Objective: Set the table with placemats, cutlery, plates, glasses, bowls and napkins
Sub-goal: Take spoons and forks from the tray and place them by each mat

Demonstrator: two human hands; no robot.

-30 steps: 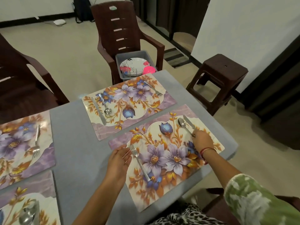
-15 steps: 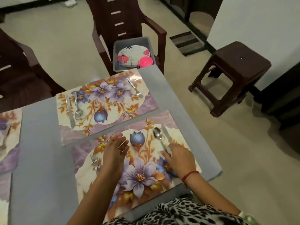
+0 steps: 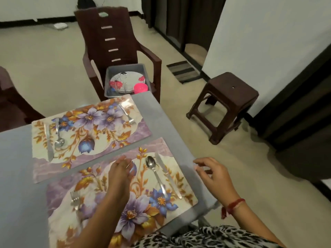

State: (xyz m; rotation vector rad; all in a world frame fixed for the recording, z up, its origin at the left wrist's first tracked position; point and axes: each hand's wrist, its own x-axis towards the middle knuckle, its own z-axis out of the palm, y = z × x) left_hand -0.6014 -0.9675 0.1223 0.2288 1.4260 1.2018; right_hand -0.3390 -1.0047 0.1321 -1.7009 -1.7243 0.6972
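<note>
Two floral placemats lie on the grey table (image 3: 16,176). The near placemat (image 3: 184,197) carries a fork (image 3: 75,200) on its left and a spoon (image 3: 155,173) and knife (image 3: 167,174) on its right. My left hand (image 3: 120,173) hovers over the middle of this mat, fingers relaxed, holding nothing. Off the table's right edge, my right hand (image 3: 213,174) hangs in the air, fingers loosely curled and empty. The far placemat (image 3: 114,138) holds a knife (image 3: 48,144), a spoon (image 3: 58,138) and a fork (image 3: 127,115).
A grey tub (image 3: 143,68) on a brown chair (image 3: 114,43) beyond the table holds a flowered plate (image 3: 127,79) and a pink cup (image 3: 141,88). A brown stool (image 3: 225,102) stands on the floor to the right. Another chair (image 3: 10,104) sits at far left.
My right hand has lifted off the spoon and knife and moved right, past the table edge. My left hand has left the fork and shifted toward the mat's middle. The view swung right.
</note>
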